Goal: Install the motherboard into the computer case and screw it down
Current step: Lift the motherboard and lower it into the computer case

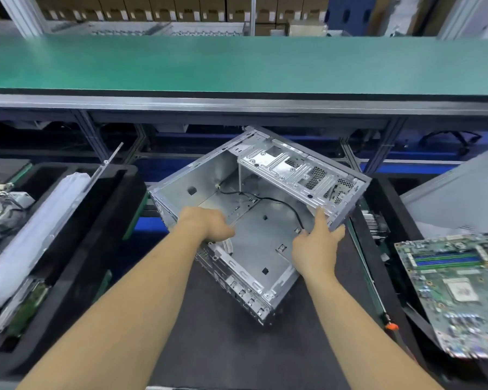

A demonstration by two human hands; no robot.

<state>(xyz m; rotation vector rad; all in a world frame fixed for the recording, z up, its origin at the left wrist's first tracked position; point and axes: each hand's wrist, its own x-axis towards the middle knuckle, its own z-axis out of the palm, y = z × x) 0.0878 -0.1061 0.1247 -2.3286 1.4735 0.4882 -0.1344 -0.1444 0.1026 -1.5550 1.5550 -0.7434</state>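
An open silver computer case [265,249] lies on its side on the dark mat, turned at an angle, with a black cable running across its bare floor. My left hand [206,225] grips the case's near left wall, fingers curled over the edge into the case. My right hand [317,243] holds the right edge by the drive cage, thumb up along the cage and fingers wrapped under the corner. A green motherboard [459,291] lies flat at the right, apart from the case.
A black foam tray [76,249] at the left holds a white wrapped part [31,235] and green boards. A screwdriver with an orange collar [390,325] lies right of the mat. A green conveyor belt [237,63] runs across behind the case.
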